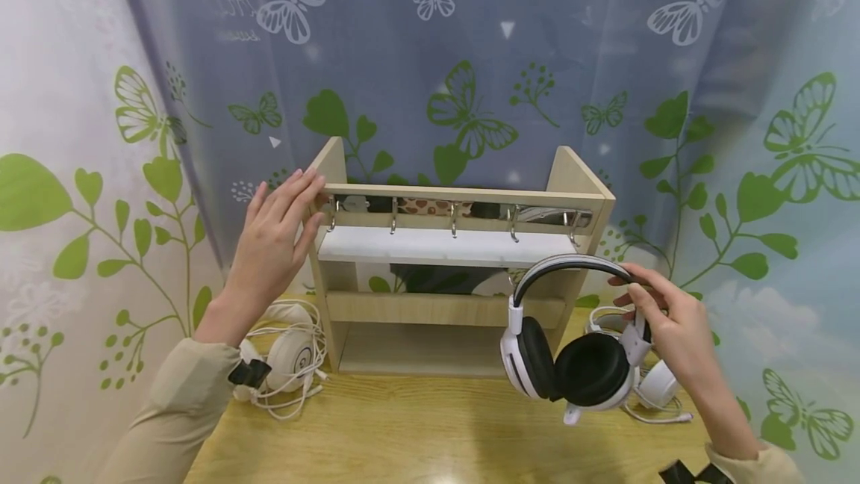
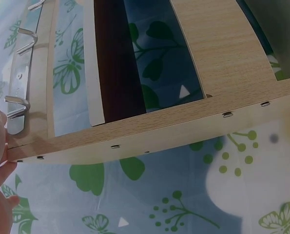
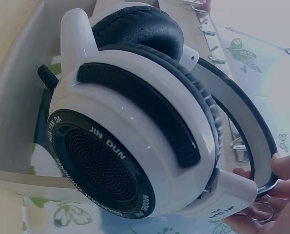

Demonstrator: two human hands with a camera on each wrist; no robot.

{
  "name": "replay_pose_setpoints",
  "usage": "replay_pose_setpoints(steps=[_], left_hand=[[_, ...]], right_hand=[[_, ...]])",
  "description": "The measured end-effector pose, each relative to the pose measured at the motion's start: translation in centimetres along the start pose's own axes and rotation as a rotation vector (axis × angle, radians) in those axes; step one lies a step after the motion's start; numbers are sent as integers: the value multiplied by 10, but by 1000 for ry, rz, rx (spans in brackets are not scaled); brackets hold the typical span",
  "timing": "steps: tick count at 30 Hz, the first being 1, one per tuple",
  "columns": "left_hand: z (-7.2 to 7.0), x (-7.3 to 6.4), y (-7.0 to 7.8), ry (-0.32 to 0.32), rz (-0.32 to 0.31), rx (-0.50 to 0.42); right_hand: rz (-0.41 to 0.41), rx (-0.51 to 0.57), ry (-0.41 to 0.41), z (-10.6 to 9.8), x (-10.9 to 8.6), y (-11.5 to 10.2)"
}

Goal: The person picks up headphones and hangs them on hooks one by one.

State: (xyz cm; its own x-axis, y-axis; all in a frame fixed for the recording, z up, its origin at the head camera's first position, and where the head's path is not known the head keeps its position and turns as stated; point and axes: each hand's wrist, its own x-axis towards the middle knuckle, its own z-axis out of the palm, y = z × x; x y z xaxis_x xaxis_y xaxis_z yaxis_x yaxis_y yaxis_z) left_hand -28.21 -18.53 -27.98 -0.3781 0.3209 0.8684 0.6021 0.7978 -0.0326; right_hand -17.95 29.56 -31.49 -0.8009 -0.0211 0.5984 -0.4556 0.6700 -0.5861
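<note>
A wooden rack (image 1: 443,308) stands on the table, with a row of metal hooks (image 1: 453,220) along its top front bar. My left hand (image 1: 278,230) rests on the rack's upper left corner, fingers stretched out. Between thumb and fingers, my right hand (image 1: 678,327) grips a white headset (image 1: 513,353) by the right side of its headband. The headset hangs in front of the rack's right side, black ear pads facing me. In the right wrist view one ear cup (image 3: 98,163) is seen close up from outside.
White headphones (image 1: 292,357) with a bundled cable lie left of the rack. Another white headset (image 1: 658,383) with a cable lies to its right, partly behind the held one. Printed curtains (image 1: 376,58) surround the wooden table (image 1: 403,424) at the back and sides.
</note>
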Motion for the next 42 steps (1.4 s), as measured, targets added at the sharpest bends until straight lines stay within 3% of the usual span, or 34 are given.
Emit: replay_pose_setpoints(steps=[12,20,28,42], left_hand=[[0,-1,-1,-18,7,29],[0,-1,0,-9,-1,0],[0,-1,0,-6,-1,7],[0,-1,0,-16,10,31]], right_hand=[[11,-4,11,-10,16,-5],[25,-10,-1,-12,22,-3],[46,-18,-37,-8,24,2],[44,-1,-20,-4,30,8]])
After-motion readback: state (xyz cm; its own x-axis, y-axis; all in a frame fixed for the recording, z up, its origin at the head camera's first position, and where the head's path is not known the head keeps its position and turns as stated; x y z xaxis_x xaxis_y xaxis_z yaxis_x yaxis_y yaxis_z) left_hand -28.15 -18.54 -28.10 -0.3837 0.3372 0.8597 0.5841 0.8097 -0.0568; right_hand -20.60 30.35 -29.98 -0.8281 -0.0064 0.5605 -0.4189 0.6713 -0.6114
